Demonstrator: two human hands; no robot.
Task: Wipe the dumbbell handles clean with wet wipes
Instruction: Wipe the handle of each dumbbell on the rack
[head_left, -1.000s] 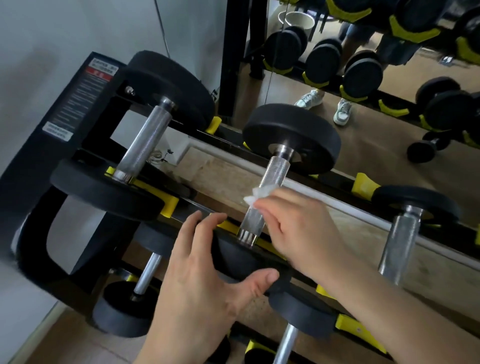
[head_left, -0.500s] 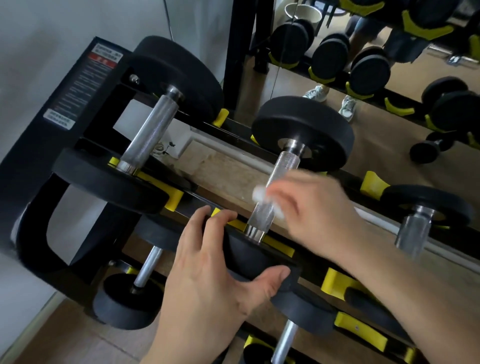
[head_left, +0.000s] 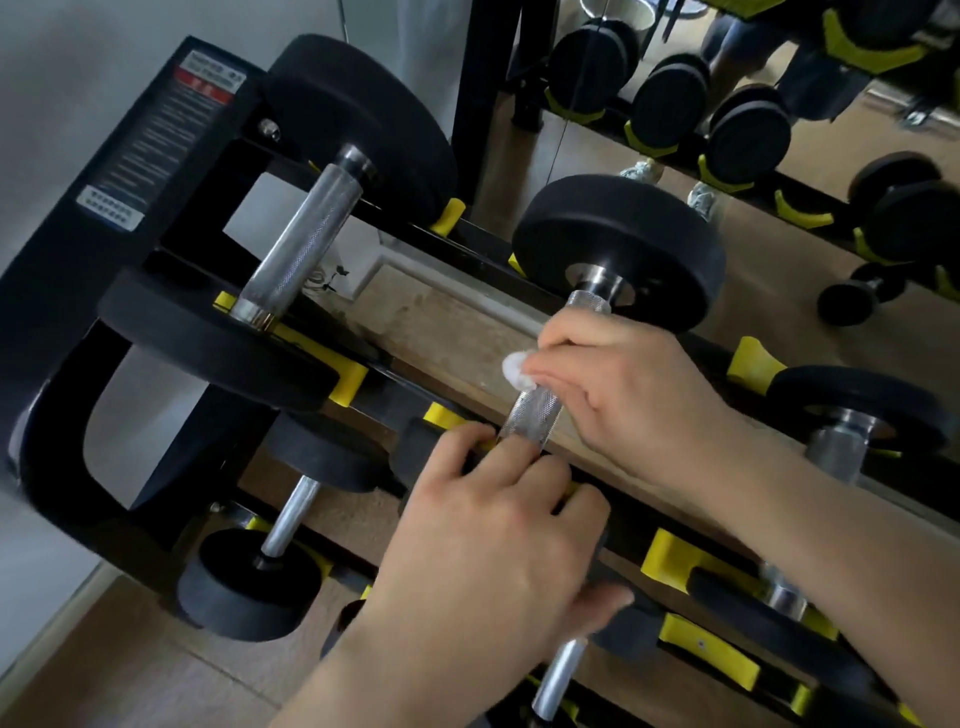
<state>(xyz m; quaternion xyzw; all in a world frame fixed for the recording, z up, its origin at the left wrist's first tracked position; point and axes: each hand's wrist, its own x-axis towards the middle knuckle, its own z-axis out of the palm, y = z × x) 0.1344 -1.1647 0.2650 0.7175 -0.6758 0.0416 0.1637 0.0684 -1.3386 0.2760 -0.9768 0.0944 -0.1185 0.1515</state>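
On the rack's top tier, head view: knurled dumbbell handle (head_left: 535, 415), right hand (head_left: 623, 384) clasped around it pressing a white wet wipe (head_left: 514, 370); left hand (head_left: 488, 540) gripping the near weight head.

A pale grey wall (head_left: 78, 78) stands left, wood floor (head_left: 130, 670) below, a wall mirror (head_left: 779, 218) behind.

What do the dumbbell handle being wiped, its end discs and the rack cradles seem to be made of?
Handle: metal, probably chromed steel; it is shiny with crosshatched knurling.
End discs: likely rubber-coated; matte black with soft rounded edges.
Cradles: probably moulded plastic; smooth, uniformly yellow.
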